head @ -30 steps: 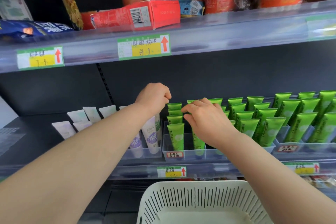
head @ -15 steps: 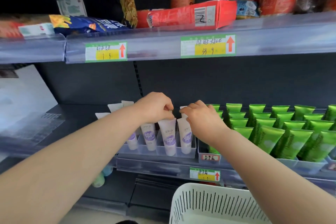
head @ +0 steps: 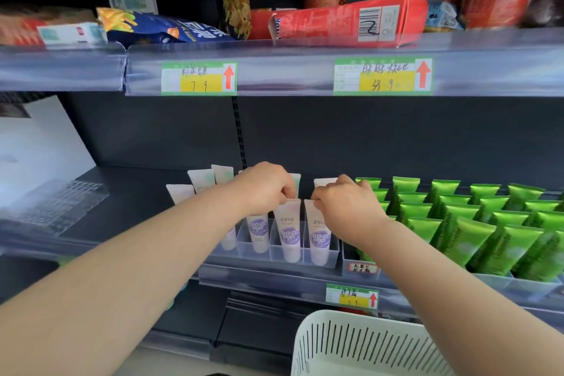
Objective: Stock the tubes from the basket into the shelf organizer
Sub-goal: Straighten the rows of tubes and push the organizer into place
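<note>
White tubes with purple labels stand cap-down in a clear shelf organizer (head: 332, 256) on the middle shelf. My left hand (head: 264, 188) pinches the top edge of one front white tube (head: 288, 230). My right hand (head: 348, 206) pinches the top of the neighbouring white tube (head: 319, 238). More white tubes (head: 201, 181) stand behind, to the left. Rows of green tubes (head: 476, 229) fill the organizer to the right. The white slotted basket (head: 366, 348) is below at the bottom right; its inside is out of view.
The upper shelf (head: 305, 70) overhangs with price tags, a red box (head: 351, 21), a blue snack bag (head: 158, 29) and jars. The left part of the middle shelf (head: 128, 192) is bare dark metal. A clear plastic sheet (head: 52, 207) lies far left.
The view has swung left, away from the green tubes. Both hands moved from the green rows to the white tubes and now pinch the tops of two front ones.
</note>
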Tool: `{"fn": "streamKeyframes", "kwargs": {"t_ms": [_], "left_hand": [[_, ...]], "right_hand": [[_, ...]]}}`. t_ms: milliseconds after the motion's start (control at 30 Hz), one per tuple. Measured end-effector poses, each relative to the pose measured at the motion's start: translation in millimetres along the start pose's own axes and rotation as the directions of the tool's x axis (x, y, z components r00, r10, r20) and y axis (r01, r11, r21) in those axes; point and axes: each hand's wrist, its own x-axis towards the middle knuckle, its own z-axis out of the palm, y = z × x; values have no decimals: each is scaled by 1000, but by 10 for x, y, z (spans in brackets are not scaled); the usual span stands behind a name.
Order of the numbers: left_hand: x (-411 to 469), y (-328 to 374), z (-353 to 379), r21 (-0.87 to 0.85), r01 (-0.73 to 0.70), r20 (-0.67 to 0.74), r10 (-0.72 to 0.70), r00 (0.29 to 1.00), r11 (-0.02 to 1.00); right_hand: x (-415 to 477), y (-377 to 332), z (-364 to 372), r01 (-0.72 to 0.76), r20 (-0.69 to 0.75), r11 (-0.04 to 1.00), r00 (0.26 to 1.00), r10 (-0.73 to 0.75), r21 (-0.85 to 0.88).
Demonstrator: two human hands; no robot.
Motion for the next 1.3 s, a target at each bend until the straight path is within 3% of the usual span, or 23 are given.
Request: {"fn": "streamKeyframes", "kwargs": {"t_ms": [100, 200, 333, 633, 800, 1033, 1167, 1233, 1300], "left_hand": [[-51, -78, 12, -79, -22, -32, 19, 999, 997], [-130, -204, -14, -166, -14, -154, -12, 988, 986], [-206, -435, -84, -139, 48, -240, -81, 967, 989], [-277, -860, -51, 151, 199, -8, -200, 980, 968], [-286, -964, 37, 237, 181, -12, -183, 983, 954], [-314, -1056, 35, 160, 183, 34, -191, 981, 970], [-343, -1103, 49, -57, 204, 69, -200, 977, 977], [-372, -1126, -1, -149, 196, 22, -195, 981, 969], [-394, -1165, -55, -75, 211, -60, -215, 975, 975]], "right_hand": [[4, -75, -17, 3, 3, 999, 1000, -3, 43], [43, -184, -63, 15, -36, 996, 999, -11, 90], [166, -367, -115, 66, -103, 985, 993, -50, 161], [518, -759, -7, 124, 71, 985, 989, -133, 122], [570, -832, 44, 91, 90, 989, 991, -102, 112], [543, -895, 17, 96, 125, 990, 986, -108, 99], [512, -911, 0, 95, 156, 989, 981, -113, 114], [497, -923, -8, 97, 149, 985, 982, -118, 143], [499, -952, -10, 100, 104, 980, 987, -119, 171]]}}
